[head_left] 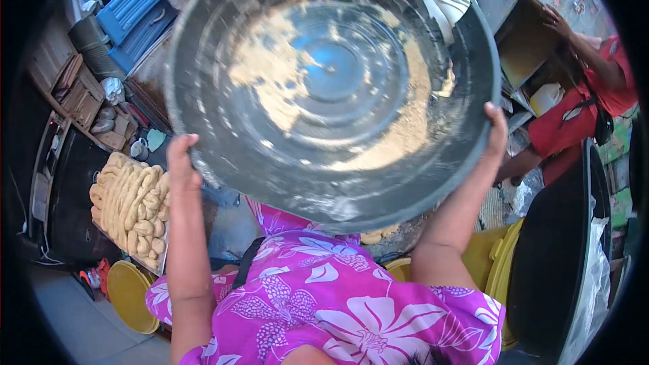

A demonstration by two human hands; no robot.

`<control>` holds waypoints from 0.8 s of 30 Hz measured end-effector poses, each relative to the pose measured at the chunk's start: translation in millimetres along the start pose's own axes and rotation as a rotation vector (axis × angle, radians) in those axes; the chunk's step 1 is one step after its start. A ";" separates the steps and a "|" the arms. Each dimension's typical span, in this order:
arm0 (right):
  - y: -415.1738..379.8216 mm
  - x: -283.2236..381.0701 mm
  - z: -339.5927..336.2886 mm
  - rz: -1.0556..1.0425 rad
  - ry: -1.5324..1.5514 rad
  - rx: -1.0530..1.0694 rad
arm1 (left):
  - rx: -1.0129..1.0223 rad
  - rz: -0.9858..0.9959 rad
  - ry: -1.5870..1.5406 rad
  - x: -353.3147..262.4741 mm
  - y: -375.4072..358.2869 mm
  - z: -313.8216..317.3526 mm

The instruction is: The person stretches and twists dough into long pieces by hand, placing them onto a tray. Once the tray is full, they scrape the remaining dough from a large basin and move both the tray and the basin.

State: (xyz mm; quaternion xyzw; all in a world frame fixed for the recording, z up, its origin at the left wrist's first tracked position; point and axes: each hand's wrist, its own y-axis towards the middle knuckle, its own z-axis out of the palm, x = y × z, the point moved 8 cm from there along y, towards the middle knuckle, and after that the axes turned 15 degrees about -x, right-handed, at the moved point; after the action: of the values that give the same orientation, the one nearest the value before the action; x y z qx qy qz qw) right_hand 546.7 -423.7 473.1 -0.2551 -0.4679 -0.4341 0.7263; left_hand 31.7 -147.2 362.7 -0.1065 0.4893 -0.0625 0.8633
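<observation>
A large round black basin (304, 196) is raised in front of me, tilted so its inside faces me and partly blurred by motion. My left hand (184, 162) grips its left rim, with the thumb over the edge and the fingers hidden behind. On the right, my right hand (497, 134) holds the opposite rim in the same way. Pale beige, flour-like residue (263, 61) coats parts of the basin's floor. A crumpled white cloth or bag (449, 7) shows at its upper right rim.
Twisted, dough-like pieces (132, 203) are piled on a tray at left. Yellow lids (128, 294) and a big black tub (551, 257) stand low on either side. Blue plastic chairs (135, 17) are upper left. Another person in red (568, 122) is at right.
</observation>
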 end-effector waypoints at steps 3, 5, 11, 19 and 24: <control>47.3 24.7 44.7 0.199 -0.051 0.097 | -0.030 -0.221 -0.077 62.7 -6.4 5.2; 88.9 19.5 78.8 0.157 -0.361 0.025 | 0.004 -0.316 -0.107 98.1 -0.5 -4.2; 22.4 91.8 193.7 0.104 -0.050 0.373 | 0.012 -0.360 -0.299 81.6 -10.0 -6.7; 70.0 49.7 151.1 -0.027 -0.303 0.188 | -0.097 -0.126 -0.222 5.0 -53.1 -16.2; 32.1 -77.4 131.3 0.415 0.038 0.390 | -0.172 -0.137 -0.239 -30.3 -41.9 -76.5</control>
State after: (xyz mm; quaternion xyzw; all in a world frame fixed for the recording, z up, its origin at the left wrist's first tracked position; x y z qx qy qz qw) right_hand 500.0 -275.5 461.2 -0.1928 -0.4668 -0.1825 0.8436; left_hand -49.6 -190.8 360.1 -0.2199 0.3784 -0.0658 0.8967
